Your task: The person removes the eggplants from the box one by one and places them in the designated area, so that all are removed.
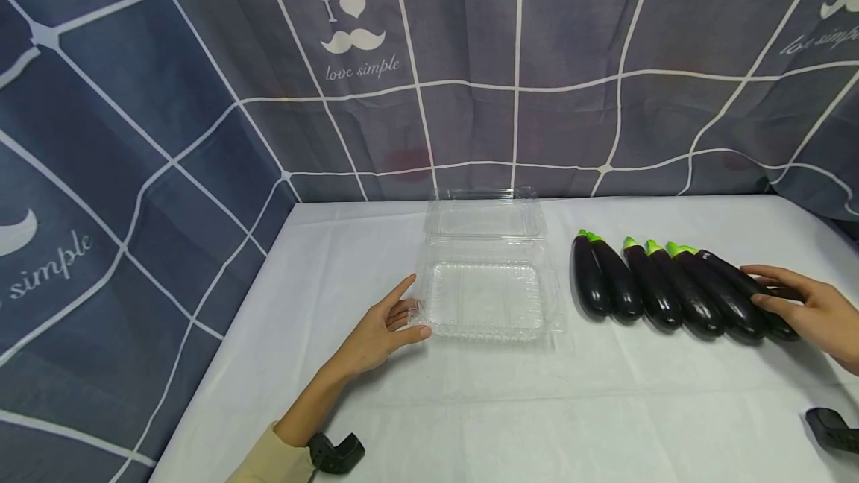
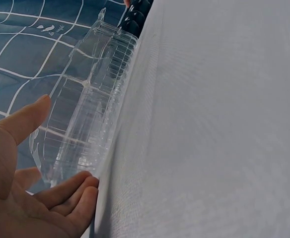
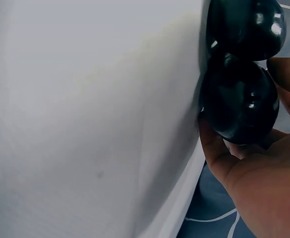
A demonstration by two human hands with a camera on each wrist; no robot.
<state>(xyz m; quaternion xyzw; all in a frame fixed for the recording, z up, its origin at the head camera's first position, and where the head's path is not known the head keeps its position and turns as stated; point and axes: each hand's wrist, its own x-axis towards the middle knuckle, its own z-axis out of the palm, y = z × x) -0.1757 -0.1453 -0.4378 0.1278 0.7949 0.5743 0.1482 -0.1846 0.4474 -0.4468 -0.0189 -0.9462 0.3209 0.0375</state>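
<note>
A clear plastic clamshell container [image 1: 486,330] lies with its lid [image 1: 485,218] folded back toward the wall. At its left edge is my left hand [image 1: 385,330], thumb apart from the loosely bent fingers, fingertips right at the rim. To the right of the container, several glossy dark eggplants with green stem ends lie side by side. My right hand [image 1: 815,311] holds the rightmost eggplant [image 1: 728,270] near its blunt end. In the right wrist view, thumb and fingers sit around opposite sides of that eggplant [image 3: 240,101], and its neighbour [image 3: 244,29] lies against it.
A white cloth [image 1: 470,416] covers the table. Behind and to the left hangs a dark grey-blue curtain [image 1: 463,36] with white lines, meeting the table's far edge just past the lid. Black wrist bands [image 1: 335,455] show near the front.
</note>
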